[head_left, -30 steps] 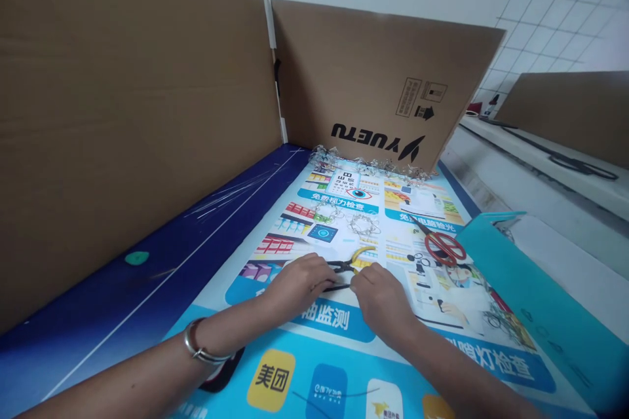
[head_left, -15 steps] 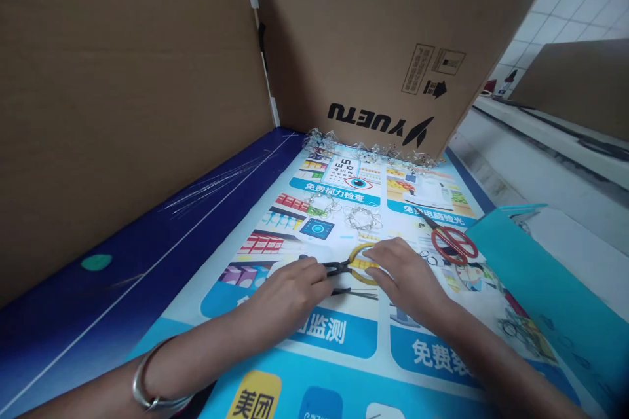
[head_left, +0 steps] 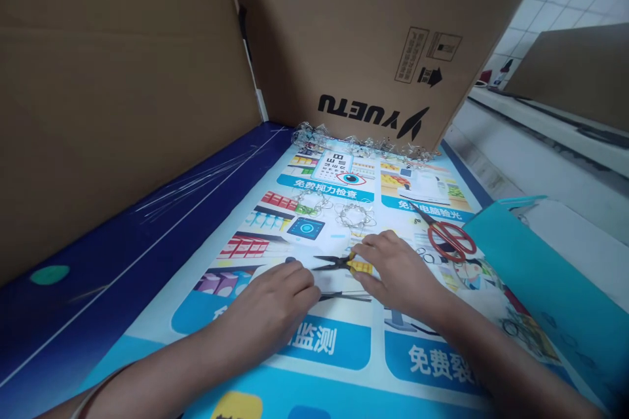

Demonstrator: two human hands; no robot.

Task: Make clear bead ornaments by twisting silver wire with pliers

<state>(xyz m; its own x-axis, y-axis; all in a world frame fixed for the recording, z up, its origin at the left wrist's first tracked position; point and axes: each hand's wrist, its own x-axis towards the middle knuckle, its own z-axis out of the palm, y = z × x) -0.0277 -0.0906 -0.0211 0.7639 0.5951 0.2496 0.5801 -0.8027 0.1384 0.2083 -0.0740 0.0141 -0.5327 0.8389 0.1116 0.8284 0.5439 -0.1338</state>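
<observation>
My right hand [head_left: 393, 268] grips needle-nose pliers [head_left: 335, 263] by their yellow handles. The dark jaws point left and stand apart. Just left of the jaw tips is my left hand [head_left: 282, 298], its fingers curled together; whatever they hold, if anything, is hidden. Several thin wires [head_left: 348, 296] lie on the printed sheet by my left fingers, below the pliers. Beyond my hands, a bent-wire ring [head_left: 354, 215] rests beside a similar wire shape [head_left: 312, 201].
Red-handled scissors [head_left: 451, 241] lie to the right, beside a teal folder or box [head_left: 545, 275]. Tangled wire pieces [head_left: 363, 142] line the foot of an upright cardboard panel [head_left: 393, 26]. Another cardboard panel [head_left: 122, 78] walls the left side. Coiled wires [head_left: 521, 334] lie at lower right.
My left hand has drawn slightly left from the pliers, so their jaws now show, parted. My right hand has closed further over the handles. The camera view has shifted slightly.
</observation>
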